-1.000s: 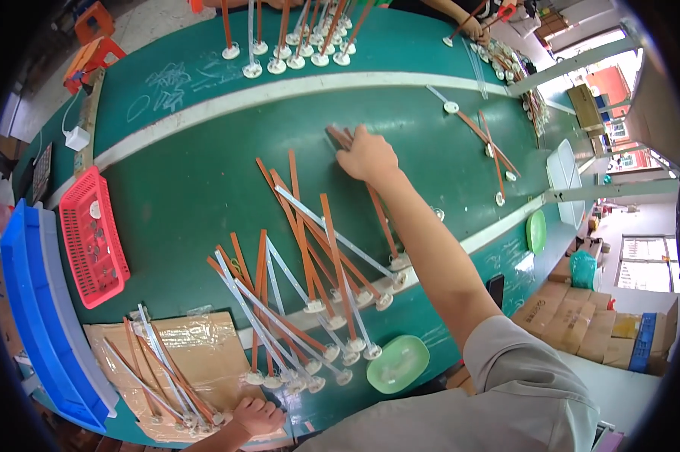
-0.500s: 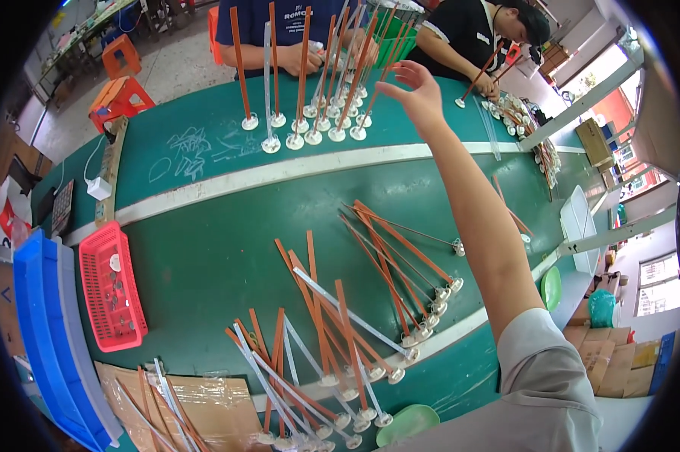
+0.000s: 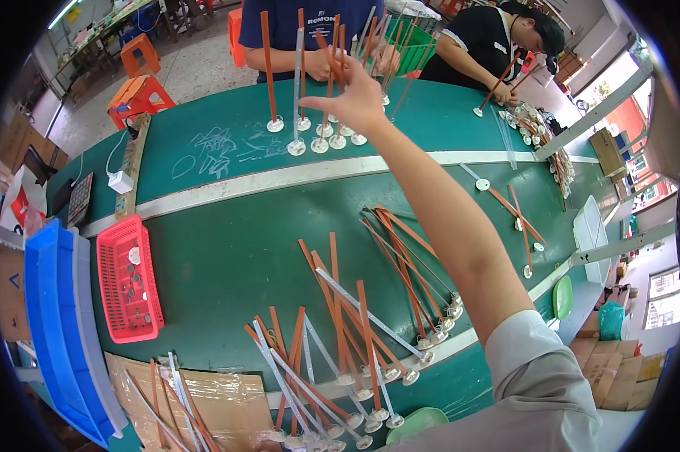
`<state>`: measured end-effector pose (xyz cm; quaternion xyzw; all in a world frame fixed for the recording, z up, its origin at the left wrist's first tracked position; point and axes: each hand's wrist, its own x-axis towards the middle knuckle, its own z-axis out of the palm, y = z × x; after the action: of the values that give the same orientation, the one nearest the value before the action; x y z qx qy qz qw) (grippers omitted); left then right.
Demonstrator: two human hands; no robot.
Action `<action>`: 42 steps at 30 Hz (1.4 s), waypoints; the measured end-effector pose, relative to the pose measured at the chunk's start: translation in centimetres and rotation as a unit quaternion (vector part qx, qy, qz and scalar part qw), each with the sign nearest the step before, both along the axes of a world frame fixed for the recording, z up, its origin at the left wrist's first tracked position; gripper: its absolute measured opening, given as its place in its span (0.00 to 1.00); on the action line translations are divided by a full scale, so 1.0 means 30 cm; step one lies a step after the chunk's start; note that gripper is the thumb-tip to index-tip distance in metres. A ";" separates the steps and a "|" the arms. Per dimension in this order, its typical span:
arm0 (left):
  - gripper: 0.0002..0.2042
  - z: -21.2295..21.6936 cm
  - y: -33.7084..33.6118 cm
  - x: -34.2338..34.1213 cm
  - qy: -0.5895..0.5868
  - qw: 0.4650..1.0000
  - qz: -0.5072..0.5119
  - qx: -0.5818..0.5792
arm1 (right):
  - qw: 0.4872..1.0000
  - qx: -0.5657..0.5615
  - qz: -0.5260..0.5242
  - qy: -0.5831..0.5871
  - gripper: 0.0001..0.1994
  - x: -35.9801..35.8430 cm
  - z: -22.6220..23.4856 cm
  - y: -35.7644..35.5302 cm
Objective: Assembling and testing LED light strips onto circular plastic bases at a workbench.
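My right hand (image 3: 355,98) reaches across to the far side of the table. Its thumb points left and its fingers stretch up, with a gap between them. Beyond the hand stands a cluster of upright strips on round white bases, among them a reddish-brown strip (image 3: 270,71) and a silvery strip (image 3: 298,90). Several of these are partly hidden by the hand, and I cannot tell whether it touches any. On the nearer table, more brown strips (image 3: 364,324) and pale strips (image 3: 370,315) lie in bunches with their white bases towards me. My left hand is out of view.
A red basket (image 3: 152,294) with small discs and a long blue tray (image 3: 50,301) are at left. Brown strips lie on cardboard (image 3: 234,399) at near left. A white raised edge (image 3: 227,184) divides the table. Two people work opposite, near a bundle of strips (image 3: 532,128).
My right hand has moved left, over the standing strips. At the right, a pale strip and brown strips previously covered by my arm now show. The whole view has shifted slightly.
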<state>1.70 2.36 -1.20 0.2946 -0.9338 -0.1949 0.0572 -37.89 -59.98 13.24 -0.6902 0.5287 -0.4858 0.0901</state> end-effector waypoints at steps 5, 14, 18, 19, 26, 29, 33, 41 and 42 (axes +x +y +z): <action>0.08 -0.001 0.004 0.008 -0.007 1.000 0.001 -0.001 | 0.979 -0.045 -0.197 0.036 0.37 0.271 -0.019 -0.039; 0.07 0.011 -0.034 0.012 0.025 0.992 -0.123 0.015 | 0.967 -0.193 -0.144 0.079 0.11 0.258 -0.073 0.032; 0.16 0.104 -0.096 -0.045 0.060 0.997 -0.026 -0.028 | 0.986 -0.144 -0.047 -0.065 0.14 0.165 0.045 0.197; 0.17 0.063 -0.075 -0.041 0.076 0.995 -0.009 -0.058 | 0.985 -0.155 -0.064 -0.048 0.17 0.133 0.104 0.228; 0.18 0.089 -0.086 -0.052 0.055 0.997 -0.003 -0.063 | 0.952 0.083 0.102 -0.277 0.17 -0.145 0.484 0.554; 0.18 0.068 -0.094 -0.063 0.061 0.997 -0.013 -0.042 | 0.958 0.253 0.045 -0.128 0.15 -0.245 0.456 0.587; 0.17 0.060 -0.076 -0.052 0.066 0.997 -0.017 -0.039 | 0.881 0.327 -0.081 0.333 0.16 -0.490 0.143 0.553; 0.17 0.056 -0.061 -0.044 0.074 0.996 -0.006 -0.039 | 0.840 0.353 -0.241 0.334 0.19 -0.562 -0.270 0.696; 0.17 0.058 -0.062 -0.045 0.074 0.996 -0.005 -0.040 | 0.820 0.333 -0.249 0.395 0.24 -0.553 -0.276 0.707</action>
<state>0.34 0.49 0.55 0.2720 -0.9356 -0.1785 0.1368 -54.49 -38.78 4.95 -0.5959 0.8021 0.0276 -0.0261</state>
